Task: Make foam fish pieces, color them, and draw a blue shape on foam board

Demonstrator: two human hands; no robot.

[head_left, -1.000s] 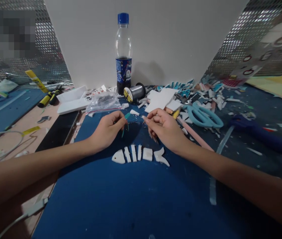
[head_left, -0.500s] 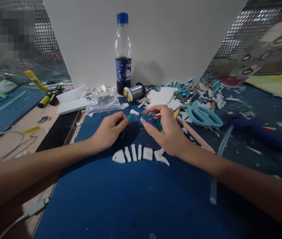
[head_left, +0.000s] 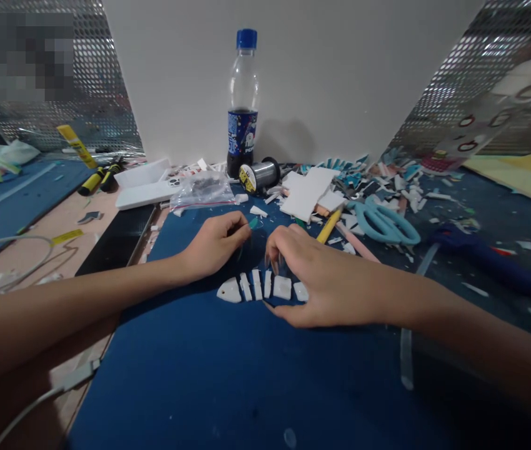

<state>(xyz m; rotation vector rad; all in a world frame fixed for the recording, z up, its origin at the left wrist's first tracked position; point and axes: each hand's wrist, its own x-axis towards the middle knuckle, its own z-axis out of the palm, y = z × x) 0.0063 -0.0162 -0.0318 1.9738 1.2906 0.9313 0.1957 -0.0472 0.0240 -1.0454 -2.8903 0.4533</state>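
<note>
Head camera shows both hands low over a blue mat [head_left: 209, 375] on the desk. The left hand [head_left: 213, 247] has its grip closed: thumb and fingertips pinch a small teal piece [head_left: 252, 222], too small to tell what it is. The right hand [head_left: 326, 281] has its grip open and clawed. Its fingertips [head_left: 272, 253] are on the far side of a row of white pieces [head_left: 257, 285] and its thumb is on the near side. I cannot tell whether any fingertip presses a piece.

The row lies just below the left grip and directly under the right one. It has a pointed head-like end piece [head_left: 229, 291] out to the left, then thin slices, then a squarer block [head_left: 282, 287]. The last piece [head_left: 300, 291] is half hidden by the right palm.

As I judge it, the cutting and laying out are done, since the pieces sit in order like a fish. Narrow gaps of mat show between them and nothing visibly joins them, so any linking is not yet done.

Beyond both grips lie:
- a spool [head_left: 258, 175] of thin line in front of a bottle [head_left: 243, 103]
- a clear bag [head_left: 200, 190]
- white foam sheets [head_left: 307, 190]
- a yellow pencil [head_left: 328, 226]

Further right of the right grip are light blue scissors [head_left: 382, 222] among scattered scraps [head_left: 401, 178].
</note>
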